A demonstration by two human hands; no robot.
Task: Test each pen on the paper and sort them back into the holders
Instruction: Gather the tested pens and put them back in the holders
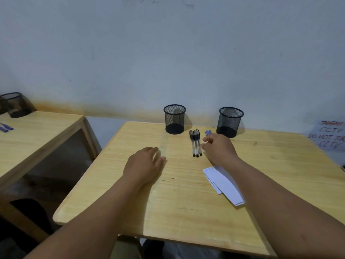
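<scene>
Two black mesh holders stand at the back of the wooden table, the left holder (174,119) and the right holder (230,122), both looking empty. Three black pens (195,143) lie side by side between them. Blue pens (208,132) peek out just behind my right hand (219,148), which hovers over them with fingers apart, holding nothing. My left hand (143,164) rests flat on the table, palm down, left of the black pens. Folded white paper (223,182) lies partly under my right forearm.
A second wooden table (37,131) stands to the left across a gap, with another mesh holder (15,104) and blue pens (5,127) on it. A handwritten CCTV sign (330,135) hangs on the wall at the right. The wall runs right behind the holders.
</scene>
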